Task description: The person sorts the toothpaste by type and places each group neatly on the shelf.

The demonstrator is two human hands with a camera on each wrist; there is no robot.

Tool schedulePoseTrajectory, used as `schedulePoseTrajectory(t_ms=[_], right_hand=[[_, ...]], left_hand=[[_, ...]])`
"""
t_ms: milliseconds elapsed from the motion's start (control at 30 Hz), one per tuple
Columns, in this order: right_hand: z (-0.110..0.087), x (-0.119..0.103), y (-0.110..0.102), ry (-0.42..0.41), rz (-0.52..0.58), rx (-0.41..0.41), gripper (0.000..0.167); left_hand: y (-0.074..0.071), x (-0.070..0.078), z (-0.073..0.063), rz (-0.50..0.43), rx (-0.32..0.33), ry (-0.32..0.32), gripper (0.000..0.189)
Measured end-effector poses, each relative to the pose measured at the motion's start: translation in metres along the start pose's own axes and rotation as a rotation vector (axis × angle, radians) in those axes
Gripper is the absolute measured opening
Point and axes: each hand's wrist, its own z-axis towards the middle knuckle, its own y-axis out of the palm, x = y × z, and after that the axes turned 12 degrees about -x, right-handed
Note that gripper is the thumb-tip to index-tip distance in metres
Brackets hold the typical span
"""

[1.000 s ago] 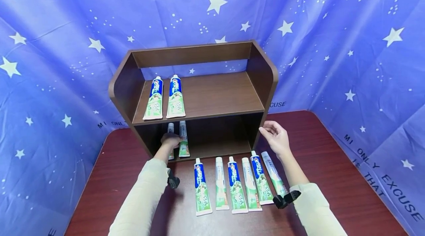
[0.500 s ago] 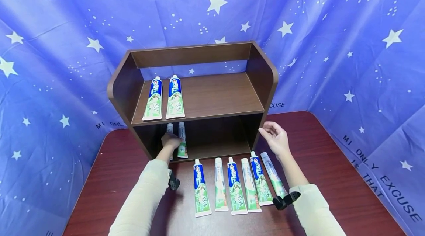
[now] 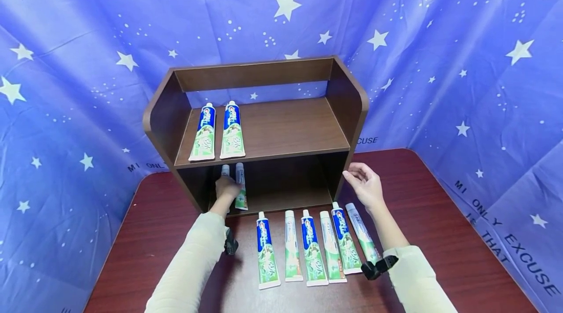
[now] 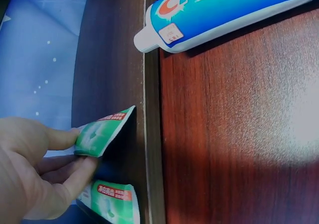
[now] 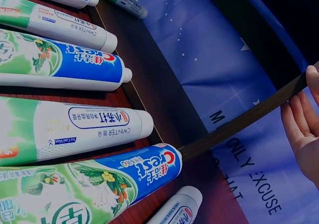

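On the lower level of the brown two-tier shelf [image 3: 303, 127], my left hand [image 3: 226, 187] pinches a white-and-green toothpaste tube [image 4: 102, 137] between thumb and fingers. Its crimped end tilts up off the board in the left wrist view. A matching tube [image 4: 117, 201] lies just left of it, partly hidden behind the hand in the head view. My right hand [image 3: 366, 185] grips the front edge of the shelf's right side panel [image 5: 249, 112], thumb on one face and fingers on the other.
Two blue-and-green Crest tubes [image 3: 232, 129] lie on the upper level at left. Before the shelf, several tubes, Crest [image 3: 267, 252] and white-and-green [image 3: 292, 247], lie in a row on the red-brown table [image 3: 440, 234]. A starry blue curtain [image 3: 264, 10] surrounds the table.
The pinched tube has shifted slightly left, closer to its neighbour, along with my left hand. My right hand stays at the side panel.
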Motion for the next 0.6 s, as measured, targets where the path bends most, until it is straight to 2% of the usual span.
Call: schedulePoseTrajectory(t_ms=[167, 267, 333, 400, 600], right_hand=[[-0.001, 0.0, 0.0, 0.01, -0.019, -0.011, 0.029], [-0.001, 0.0, 0.0, 0.006, -0.017, -0.011, 0.029], [-0.001, 0.001, 0.0, -0.005, -0.002, -0.009, 0.028], [0.0, 0.001, 0.0, -0.017, 0.011, -0.005, 0.026], [0.0, 0.002, -0.001, -0.021, 0.009, -0.002, 0.025]], left_hand=[[-0.004, 0.004, -0.006, 0.043, -0.017, -0.008, 0.028], [-0.006, 0.006, -0.011, 0.094, -0.017, 0.013, 0.024], [-0.007, 0.007, -0.015, 0.125, -0.009, 0.045, 0.019], [-0.008, 0.006, -0.019, 0.154, 0.017, 0.103, 0.015], [-0.008, -0.004, -0.04, 0.06, 0.09, 0.25, 0.012]])
